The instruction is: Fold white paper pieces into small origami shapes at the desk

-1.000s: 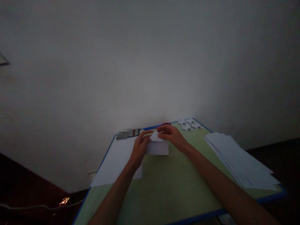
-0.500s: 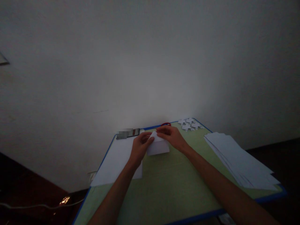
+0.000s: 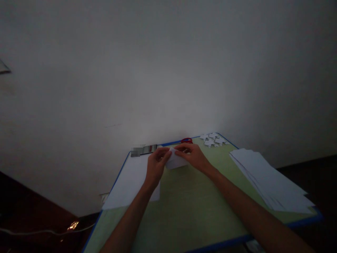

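Observation:
A small folded piece of white paper (image 3: 176, 162) is held up over the table between my two hands. My left hand (image 3: 156, 162) pinches its left side near the pointed top, thumb in front. On the other side, my right hand (image 3: 194, 155) grips the top right part between thumb and fingers. The paper's lower part hangs free below the fingers, while some of its upper edge is hidden by them. Under my left forearm lies a flat white sheet (image 3: 126, 179).
Behind my hands, red-handled scissors (image 3: 186, 140) lie at the table's back edge. A phone (image 3: 149, 149) rests at the back left. Several folded paper shapes (image 3: 213, 140) sit at the back right, and a paper stack (image 3: 268, 179) covers the right side of the green table (image 3: 195, 211).
The lower part of the folded paper has tilted up and looks shorter. My hands have drawn slightly closer at its top, and more of the scissors' handles shows.

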A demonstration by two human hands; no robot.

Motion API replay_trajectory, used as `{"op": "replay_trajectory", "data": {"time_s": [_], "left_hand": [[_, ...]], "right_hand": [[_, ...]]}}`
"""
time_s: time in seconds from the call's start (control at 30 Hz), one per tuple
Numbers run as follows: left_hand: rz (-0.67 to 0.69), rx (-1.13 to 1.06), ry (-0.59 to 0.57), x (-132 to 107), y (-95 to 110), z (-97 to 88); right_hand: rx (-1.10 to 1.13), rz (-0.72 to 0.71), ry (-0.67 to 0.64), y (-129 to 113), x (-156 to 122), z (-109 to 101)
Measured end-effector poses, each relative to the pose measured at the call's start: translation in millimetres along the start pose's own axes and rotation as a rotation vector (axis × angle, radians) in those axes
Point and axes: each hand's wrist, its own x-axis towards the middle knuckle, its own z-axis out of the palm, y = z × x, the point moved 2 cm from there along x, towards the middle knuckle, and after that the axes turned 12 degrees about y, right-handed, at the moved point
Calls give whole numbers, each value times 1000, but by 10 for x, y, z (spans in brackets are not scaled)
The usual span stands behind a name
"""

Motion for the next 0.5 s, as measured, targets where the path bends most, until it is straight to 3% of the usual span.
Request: {"op": "replay_trajectory", "data": {"time_s": [0.1, 0.3, 0.5], "left_hand": [[75, 83, 15, -10, 33, -11], [321, 263, 66, -65, 138, -23], [330, 249, 63, -82, 145, -18]], "right_hand": [[-24, -83, 39, -90, -20, 1], [-222, -385, 69, -180, -61, 1], [-340, -465, 62, -188, -73, 2]]}}
